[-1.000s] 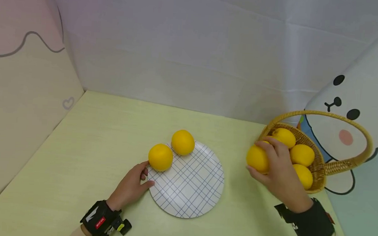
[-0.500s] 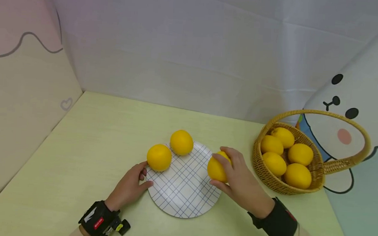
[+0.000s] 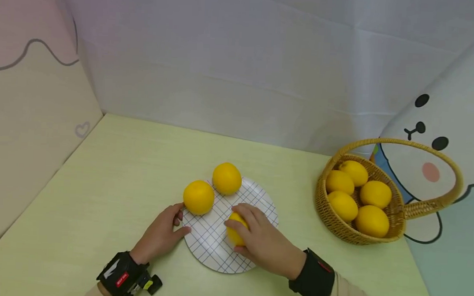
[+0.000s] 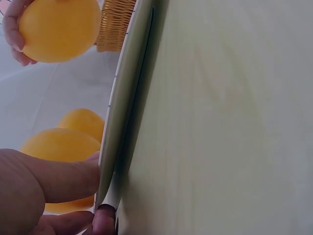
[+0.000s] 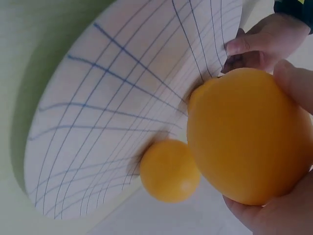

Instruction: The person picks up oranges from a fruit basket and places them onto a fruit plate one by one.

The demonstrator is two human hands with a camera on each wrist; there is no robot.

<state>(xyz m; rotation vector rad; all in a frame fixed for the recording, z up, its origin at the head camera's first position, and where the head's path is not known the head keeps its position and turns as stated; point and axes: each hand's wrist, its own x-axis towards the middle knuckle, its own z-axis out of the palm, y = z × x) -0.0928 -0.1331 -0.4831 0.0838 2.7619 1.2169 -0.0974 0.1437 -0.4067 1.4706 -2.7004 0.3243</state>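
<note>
My left hand point(image 3: 158, 233) grips the left rim of a round white plate point(image 3: 211, 239) with blue grid lines. In the left wrist view its thumb lies on the plate's upper face and a fingertip is under the rim. Over the plate's middle, my right hand point(image 3: 266, 244) holds a yellow lemon point(image 5: 249, 137) between thumb and fingers. The left wrist view has this lemon raised off the plate's face. Two more lemons rest at the plate's upper left: one point(image 3: 198, 197) beside my left fingertips, the other point(image 3: 227, 178) at the back rim.
A wicker basket point(image 3: 337, 227) with a tall arched handle point(image 3: 454, 175) stands at the right of the pale table point(image 3: 133, 161), with several lemons point(image 3: 373, 221) inside. A white cloth wall point(image 3: 224, 68) closes off the back, and printed panels point(image 3: 453, 113) flank the sides.
My right hand has carried the lemon left from the basket to over the plate's middle. My left hand keeps its place at the rim, and the two lemons there have not moved.
</note>
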